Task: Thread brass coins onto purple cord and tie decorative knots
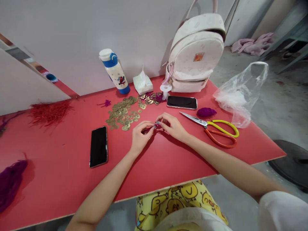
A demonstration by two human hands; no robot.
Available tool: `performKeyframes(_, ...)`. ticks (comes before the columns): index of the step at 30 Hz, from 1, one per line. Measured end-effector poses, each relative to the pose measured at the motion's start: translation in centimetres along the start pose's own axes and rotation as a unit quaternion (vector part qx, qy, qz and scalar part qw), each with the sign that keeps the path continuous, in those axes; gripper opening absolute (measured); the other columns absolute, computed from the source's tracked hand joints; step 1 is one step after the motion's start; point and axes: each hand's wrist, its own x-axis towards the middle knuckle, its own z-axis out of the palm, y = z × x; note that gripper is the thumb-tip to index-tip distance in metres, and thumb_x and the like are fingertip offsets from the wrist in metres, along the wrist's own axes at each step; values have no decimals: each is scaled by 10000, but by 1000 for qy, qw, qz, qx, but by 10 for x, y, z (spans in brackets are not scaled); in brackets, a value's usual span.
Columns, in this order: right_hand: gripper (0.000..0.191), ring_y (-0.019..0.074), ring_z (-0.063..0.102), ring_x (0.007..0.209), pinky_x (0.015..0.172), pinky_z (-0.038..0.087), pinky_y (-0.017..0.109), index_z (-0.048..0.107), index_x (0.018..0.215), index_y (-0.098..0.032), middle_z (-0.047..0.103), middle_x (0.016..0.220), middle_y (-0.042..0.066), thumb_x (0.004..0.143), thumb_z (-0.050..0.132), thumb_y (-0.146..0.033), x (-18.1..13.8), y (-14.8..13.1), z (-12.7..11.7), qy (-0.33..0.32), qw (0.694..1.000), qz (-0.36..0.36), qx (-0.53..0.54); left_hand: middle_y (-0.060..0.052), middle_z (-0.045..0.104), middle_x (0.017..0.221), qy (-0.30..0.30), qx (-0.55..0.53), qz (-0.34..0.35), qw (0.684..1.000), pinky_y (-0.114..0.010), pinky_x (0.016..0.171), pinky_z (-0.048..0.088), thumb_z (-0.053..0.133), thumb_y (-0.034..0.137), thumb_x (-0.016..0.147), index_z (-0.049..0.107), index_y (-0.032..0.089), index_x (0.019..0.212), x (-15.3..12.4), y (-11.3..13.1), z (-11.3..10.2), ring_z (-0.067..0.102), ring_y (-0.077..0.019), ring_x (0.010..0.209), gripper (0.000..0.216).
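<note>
Over the middle of the red table, my left hand point(141, 136) and my right hand point(173, 126) meet at the fingertips. Both pinch a short piece of purple yarn point(156, 126), mostly hidden by the fingers. Just beyond my left hand lies a pile of brass-coloured coins point(122, 112) with holes in them. More coins sit under a purple yarn tangle point(157, 97) farther back. To the right of my right hand are scissors point(204, 123) with one yellow and one red handle, lying partly spread, and a small purple yarn ball point(206, 112).
Phones lie left point(98, 147) and behind my hands point(182, 102). Along the back stand a bottle point(116, 73), tissue pack point(142, 84), white spool point(166, 90) and white backpack point(194, 54). A plastic bag point(240, 96) is right; red strands point(50, 112) and purple yarn point(12, 183) are left.
</note>
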Motion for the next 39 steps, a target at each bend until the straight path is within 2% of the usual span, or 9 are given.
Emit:
performKeyframes(4,82,132,560,708,672,451,265,619,891,-183,601,907,36,894,579,-255,2,3,0,-17,1000,-4,16,-67,700,864,7,11,-4,1000,-230,641,513,637,220,830,708,169,793,0,-4,0,656,-151,780,95)
performKeyframes(8,83,133,542,705,662,448,264,641,843,-183,583,869,32,878,611,-252,3,5,-2,-14,999,-17,23,-69,700,873,8,16,-4,1000,-253,679,526,635,238,838,710,174,807,0,-5,-1,655,-159,794,102)
performKeyframes(22,116,112,503,647,615,423,254,657,805,-180,569,842,14,801,711,-283,3,5,-2,-10,998,11,56,-67,712,869,-12,-14,5,1000,-283,725,536,651,238,825,726,191,794,1,-4,-3,665,-175,816,94)
performKeyframes(31,90,103,507,641,621,438,252,667,781,-175,560,819,7,783,710,-254,4,4,-5,-31,997,11,67,-71,724,837,-12,-21,-18,1000,-293,705,540,660,252,803,730,189,754,1,-2,-2,667,-180,782,105)
performKeyframes(36,175,109,562,604,523,442,231,629,778,-179,586,779,-3,766,712,-333,5,6,-6,-78,977,93,173,-64,731,844,-26,-69,-43,996,-274,680,537,677,256,780,742,197,750,3,-7,-2,676,-173,772,93)
performKeyframes(39,196,123,598,612,517,447,226,613,812,-180,620,723,-3,791,689,-359,5,9,-6,-91,965,113,217,-63,729,858,-23,-86,-58,994,-267,666,539,686,278,773,748,195,766,3,-8,-2,677,-171,767,103)
